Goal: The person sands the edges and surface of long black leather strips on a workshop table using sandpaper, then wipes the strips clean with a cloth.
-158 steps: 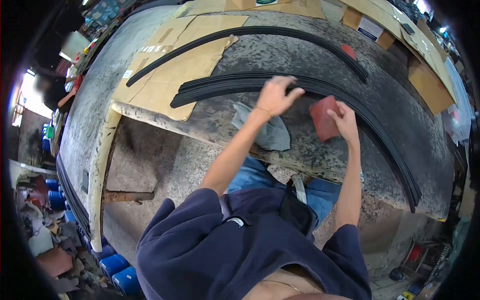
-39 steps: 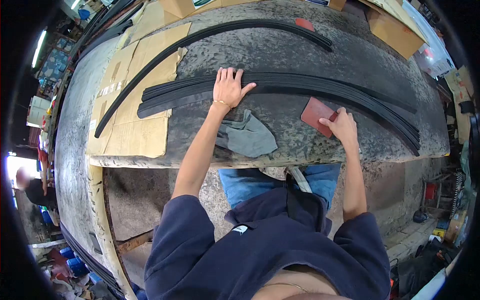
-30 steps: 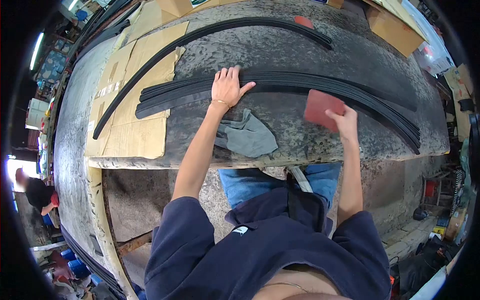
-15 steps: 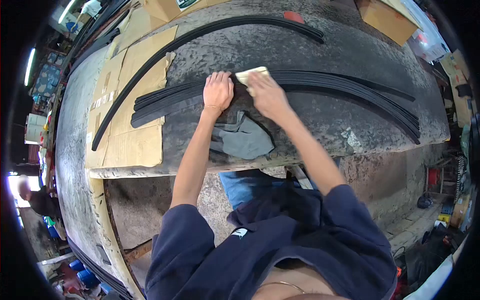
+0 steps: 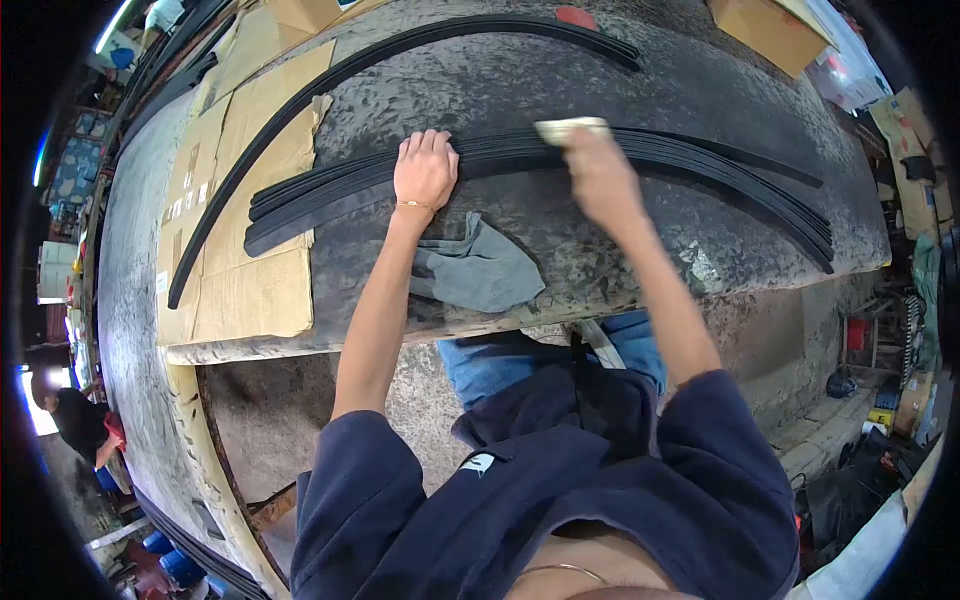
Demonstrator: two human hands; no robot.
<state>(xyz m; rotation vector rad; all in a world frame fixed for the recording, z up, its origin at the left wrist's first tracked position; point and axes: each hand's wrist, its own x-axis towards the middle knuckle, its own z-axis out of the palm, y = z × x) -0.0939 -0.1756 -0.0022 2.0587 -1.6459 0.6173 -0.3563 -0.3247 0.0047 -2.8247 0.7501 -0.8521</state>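
A bundle of long black rubber-like strips (image 5: 700, 160) lies curved across the dark worktable. My left hand (image 5: 427, 172) presses on the bundle left of its middle, fingers wrapped over the strips. Farther right, my right hand (image 5: 603, 183), smeared by motion, holds a folded pale yellow cloth (image 5: 572, 128) on or just above the bundle; contact is hard to make out. Just below the strips, a grey rag (image 5: 485, 272) lies crumpled near the table's front edge. Both hands' palms are hidden.
Another set of curved black strips (image 5: 330, 92) arcs along the back and left over flattened cardboard (image 5: 262, 285). A red object (image 5: 575, 17) and a cardboard box (image 5: 768, 35) sit at the back. A person (image 5: 78, 415) is at the far left.
My right hand and the pale cloth have slid to the right along the strips. My left hand stays on the bundle. The view has shifted slightly, and the person at left shows more.
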